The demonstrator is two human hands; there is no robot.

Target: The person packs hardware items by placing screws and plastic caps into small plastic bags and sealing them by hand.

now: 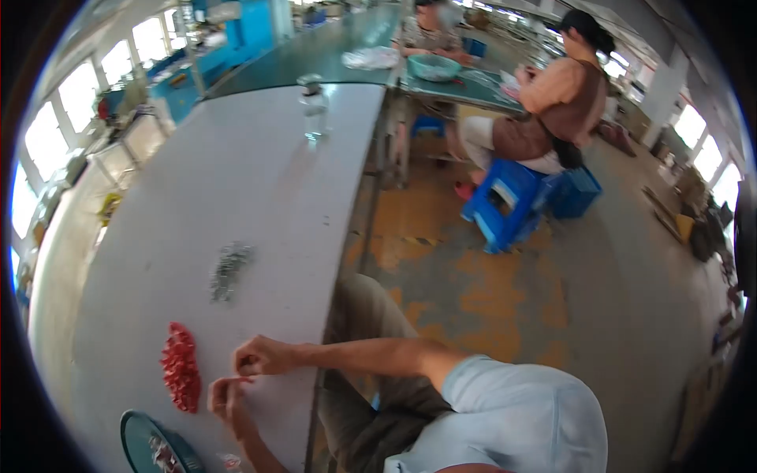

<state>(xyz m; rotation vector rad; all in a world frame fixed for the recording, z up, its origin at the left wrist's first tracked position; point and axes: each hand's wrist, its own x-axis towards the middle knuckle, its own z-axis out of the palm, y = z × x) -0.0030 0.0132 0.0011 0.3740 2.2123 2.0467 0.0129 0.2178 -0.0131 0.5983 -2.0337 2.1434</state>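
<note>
My right hand (266, 355) is closed in a pinch above the white table, its fingertips close to those of my left hand. My left hand (228, 400) is also pinched, and a small red piece (246, 379) shows between the two hands. What exactly the right fingers hold is hidden. Just beyond my hands lies a heap of small red pieces (181, 369). Farther up the table is a loose pile of small shiny metal parts (229, 272). A green basin (130, 433) with something inside stands by my left forearm, near a small clear plastic item (230, 462).
A glass jar (315, 113) stands at the table's far end (260, 110). Beyond it, two people sit at a green table (489, 93) with a mint basin (434, 68). A blue stool (505, 201) and blue crate (576, 193) stand on the floor to the right.
</note>
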